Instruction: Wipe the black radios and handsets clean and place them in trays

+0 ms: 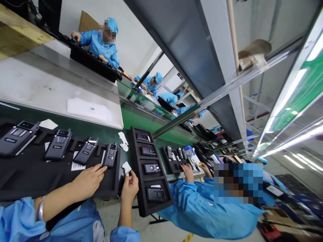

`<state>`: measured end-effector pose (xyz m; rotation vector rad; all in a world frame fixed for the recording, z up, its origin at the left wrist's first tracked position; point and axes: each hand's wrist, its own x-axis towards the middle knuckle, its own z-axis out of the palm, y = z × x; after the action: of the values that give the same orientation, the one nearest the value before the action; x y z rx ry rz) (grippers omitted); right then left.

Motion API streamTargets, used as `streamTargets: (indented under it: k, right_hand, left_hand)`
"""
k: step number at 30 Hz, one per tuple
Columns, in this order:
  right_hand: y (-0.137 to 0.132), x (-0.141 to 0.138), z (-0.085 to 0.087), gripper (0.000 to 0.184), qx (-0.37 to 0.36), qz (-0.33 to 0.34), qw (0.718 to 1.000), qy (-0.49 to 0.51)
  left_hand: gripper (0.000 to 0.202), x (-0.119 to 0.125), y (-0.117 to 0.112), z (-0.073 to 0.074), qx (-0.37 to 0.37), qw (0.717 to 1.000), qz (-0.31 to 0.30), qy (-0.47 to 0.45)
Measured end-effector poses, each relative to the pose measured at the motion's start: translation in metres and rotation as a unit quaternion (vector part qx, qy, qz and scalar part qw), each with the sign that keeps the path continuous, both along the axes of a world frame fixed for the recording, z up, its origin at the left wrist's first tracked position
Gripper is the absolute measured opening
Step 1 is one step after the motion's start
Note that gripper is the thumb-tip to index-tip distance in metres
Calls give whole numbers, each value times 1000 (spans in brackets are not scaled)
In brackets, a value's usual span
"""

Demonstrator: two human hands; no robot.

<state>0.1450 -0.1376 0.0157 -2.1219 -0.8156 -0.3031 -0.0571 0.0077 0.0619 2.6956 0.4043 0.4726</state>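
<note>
My left hand [88, 181] rests on a black foam tray [30, 174], its fingers curled loosely and reaching toward the nearest of several black handheld devices [110, 155] standing in the tray's slots. My right hand [129, 187] hovers between this tray and a second black tray [141, 201], pinching a small white paper slip [126, 167] between thumb and fingers. The second tray holds several more devices [151, 168] lying flat.
White paper scraps [123, 141] lie on the green conveyor belt [136, 117]. A white sheet [88, 109] sits on the grey bench behind. A co-worker in blue [196, 208] works at my right on another tray [176, 159]. Other workers sit across and farther along.
</note>
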Motion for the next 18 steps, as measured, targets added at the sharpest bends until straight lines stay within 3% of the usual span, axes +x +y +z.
streamTargets:
  k: [5, 9, 13, 15, 18]
  right_hand:
    - [13, -5, 14, 43, -23, 32, 999, 3]
    - [27, 7, 21, 31, -23, 44, 998, 35]
    - [31, 20, 33, 36, 13, 57, 995, 83]
    - [33, 14, 42, 44, 32, 75, 991, 110]
    - [41, -19, 56, 44, 46, 133, 979, 148]
  left_hand:
    - [39, 0, -1, 8, -16, 1000, -9, 9]
    - [39, 0, -1, 9, -35, 999, -10, 9]
    - [35, -2, 3, 12, -133, 989, 19, -59]
    - [30, -3, 8, 17, -251, 960, 51, -113]
    - [24, -3, 20, 24, -476, 858, 91, -171]
